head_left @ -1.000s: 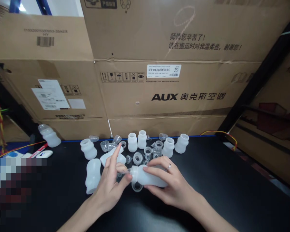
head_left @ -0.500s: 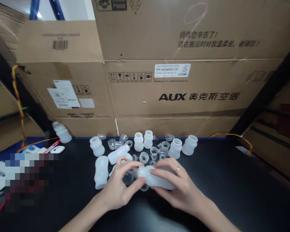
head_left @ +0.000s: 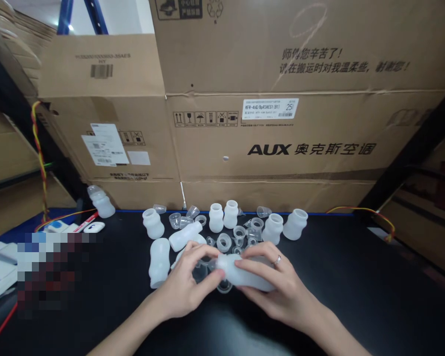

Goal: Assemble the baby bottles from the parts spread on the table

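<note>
My right hand (head_left: 278,279), a ring on one finger, is closed around a milky white baby bottle (head_left: 246,273) that lies sideways with its neck to the left. At that neck, the thumb and fingers of my left hand (head_left: 189,282) pinch the white collar (head_left: 221,263). A clear nipple-like tip (head_left: 208,265) points left from the collar, partly hidden by my left fingers. Just below the neck, a clear ring (head_left: 224,286) lies on the black table. More clear rings (head_left: 224,242) and small clear parts lie beyond my hands.
Open white bottles stand along the back, such as one at left (head_left: 153,223) and one at right (head_left: 295,224). Another bottle (head_left: 159,262) lies near my left wrist. A capped bottle (head_left: 101,201) stands far left. Clear caps (head_left: 175,220) lie behind. A cardboard box (head_left: 215,141) walls the back.
The whole view has shifted slightly, so the scene sits a little further right. Both hands keep their hold on the bottle and its collar, with the fingers barely changed.
</note>
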### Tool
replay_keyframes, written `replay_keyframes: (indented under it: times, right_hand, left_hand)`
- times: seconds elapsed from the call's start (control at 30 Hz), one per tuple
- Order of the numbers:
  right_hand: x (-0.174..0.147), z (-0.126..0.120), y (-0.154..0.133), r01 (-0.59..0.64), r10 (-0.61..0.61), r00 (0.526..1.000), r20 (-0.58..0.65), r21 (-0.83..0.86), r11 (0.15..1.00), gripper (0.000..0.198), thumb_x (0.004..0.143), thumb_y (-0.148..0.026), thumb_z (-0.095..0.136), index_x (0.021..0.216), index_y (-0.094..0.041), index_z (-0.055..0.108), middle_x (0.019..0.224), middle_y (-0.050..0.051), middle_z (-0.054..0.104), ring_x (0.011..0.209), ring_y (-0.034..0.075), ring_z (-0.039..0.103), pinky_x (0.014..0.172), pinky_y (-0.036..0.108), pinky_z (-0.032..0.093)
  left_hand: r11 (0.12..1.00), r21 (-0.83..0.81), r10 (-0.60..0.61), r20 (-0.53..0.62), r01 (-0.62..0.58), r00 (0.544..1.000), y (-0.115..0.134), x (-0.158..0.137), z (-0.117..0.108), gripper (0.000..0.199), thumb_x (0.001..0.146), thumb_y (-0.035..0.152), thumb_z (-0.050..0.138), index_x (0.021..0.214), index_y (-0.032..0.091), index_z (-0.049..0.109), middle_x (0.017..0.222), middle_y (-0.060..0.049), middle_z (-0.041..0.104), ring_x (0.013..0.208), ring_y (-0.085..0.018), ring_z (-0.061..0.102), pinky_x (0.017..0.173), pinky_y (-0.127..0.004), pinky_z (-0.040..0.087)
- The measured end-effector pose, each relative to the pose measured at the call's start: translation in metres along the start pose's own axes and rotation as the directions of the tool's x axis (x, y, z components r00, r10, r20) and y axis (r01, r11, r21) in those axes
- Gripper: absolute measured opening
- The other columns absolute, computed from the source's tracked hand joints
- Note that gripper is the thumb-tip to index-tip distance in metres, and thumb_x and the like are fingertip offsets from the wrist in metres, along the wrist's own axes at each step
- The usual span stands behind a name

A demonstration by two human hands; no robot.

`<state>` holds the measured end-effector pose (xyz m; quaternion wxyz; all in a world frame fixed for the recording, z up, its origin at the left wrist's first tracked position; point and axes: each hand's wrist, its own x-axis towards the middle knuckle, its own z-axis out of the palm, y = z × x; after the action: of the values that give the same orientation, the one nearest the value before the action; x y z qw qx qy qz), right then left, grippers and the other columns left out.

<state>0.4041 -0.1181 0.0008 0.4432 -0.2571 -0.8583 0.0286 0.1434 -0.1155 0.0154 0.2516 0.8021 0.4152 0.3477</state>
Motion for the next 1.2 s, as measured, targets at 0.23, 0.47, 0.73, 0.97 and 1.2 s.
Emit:
replay_keyframes:
  times: [0.23,0.47,0.73,0.97,1.2]
  right_hand:
    - [0.002,0.001,0.004,0.027,-0.027,0.999,-0.019,0.005,1.0,0.036,0.09,-0.021,0.077,0.125,-0.023,0.068,0.115,0.012,0.067,0.096,0.024,0.065,0.084,0.043,0.058]
    - [0.004,0.002,-0.003,0.017,-0.008,0.997,-0.077,0.116,0.993,0.038,0.088,-0.026,0.08,0.124,-0.024,0.068,0.111,0.01,0.071,0.094,0.023,0.07,0.081,0.038,0.061]
    - [0.006,-0.006,0.006,0.034,-0.021,0.987,-0.158,0.08,0.996,0.042,0.087,-0.034,0.083,0.125,-0.021,0.068,0.112,0.011,0.074,0.095,0.022,0.073,0.082,0.035,0.062]
    - [0.008,-0.006,-0.001,-0.013,0.024,0.995,-0.1,0.109,0.994,0.043,0.081,-0.038,0.088,0.119,-0.025,0.073,0.106,0.008,0.076,0.086,0.022,0.072,0.077,0.037,0.061]
    - [0.006,-0.018,0.021,-0.335,0.583,0.745,-0.324,0.574,0.747,0.035,0.084,-0.045,0.082,0.111,-0.024,0.076,0.104,0.007,0.079,0.085,0.024,0.076,0.072,0.034,0.063]
  left_hand:
    - [0.988,0.023,0.153,-0.071,-0.151,0.986,0.005,-0.005,-0.005,0.064,0.09,0.03,0.068,0.148,0.026,0.041,0.141,-0.015,0.058,0.131,-0.034,0.054,0.11,-0.056,0.044]
    - [0.981,-0.027,0.188,-0.06,-0.19,0.98,-0.005,0.0,0.001,0.021,0.094,0.022,0.065,0.114,0.025,0.066,0.1,-0.004,0.071,0.093,-0.021,0.069,0.097,-0.044,0.052]
    - [0.979,-0.067,0.184,-0.099,-0.191,0.978,-0.006,-0.003,0.004,0.041,0.09,0.027,0.068,0.13,0.025,0.06,0.124,-0.009,0.071,0.11,-0.028,0.069,0.093,-0.039,0.057]
    - [0.984,-0.106,0.135,-0.092,-0.144,0.987,-0.009,-0.004,0.015,0.032,0.09,0.031,0.075,0.12,0.026,0.066,0.107,-0.006,0.074,0.093,-0.022,0.072,0.082,-0.032,0.06]
    - [0.974,-0.006,0.214,-0.294,-0.226,0.931,-0.022,-0.003,0.02,0.085,0.094,0.019,0.066,0.162,0.033,0.018,0.147,-0.014,0.054,0.135,-0.03,0.057,0.112,-0.051,0.051]
